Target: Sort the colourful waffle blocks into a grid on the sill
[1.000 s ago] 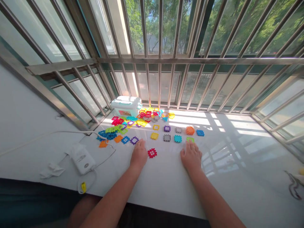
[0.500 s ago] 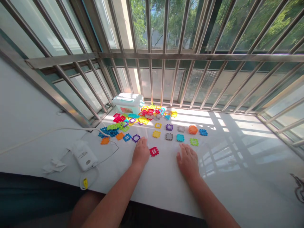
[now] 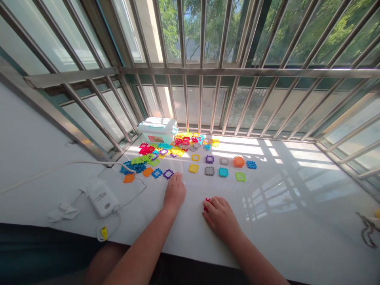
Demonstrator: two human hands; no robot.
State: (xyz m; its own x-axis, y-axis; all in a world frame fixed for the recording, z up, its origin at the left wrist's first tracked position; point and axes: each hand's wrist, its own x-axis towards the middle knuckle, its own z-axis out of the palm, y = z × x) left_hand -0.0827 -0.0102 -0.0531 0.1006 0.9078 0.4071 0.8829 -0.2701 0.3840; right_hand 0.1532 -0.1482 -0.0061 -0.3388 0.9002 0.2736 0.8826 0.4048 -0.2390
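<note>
My right hand (image 3: 220, 217) is closed over a red notched plastic square (image 3: 206, 202) low on the white surface, covering most of it. My left hand (image 3: 174, 192) rests on the surface with its fingers curled together. Its fingertips are at the right edge of a purple open-frame square (image 3: 168, 174); whether anything is under them is hidden. Beyond the hands, loose building squares lie in two rows, among them a yellow square (image 3: 193, 168), a grey square (image 3: 209, 171), a turquoise square (image 3: 223, 172) and a lime green square (image 3: 240, 177).
Piled coloured squares (image 3: 145, 149) lie at the back left by a white lidded plastic box (image 3: 157, 130). A white device (image 3: 102, 198) with a cable sits at the left, near crumpled paper (image 3: 63, 212). Metal window bars (image 3: 200, 105) edge the far side.
My right hand has moved left and nearer, and has closed on the red square. That square has shifted right and nearer. My left hand keeps its place by the purple square.
</note>
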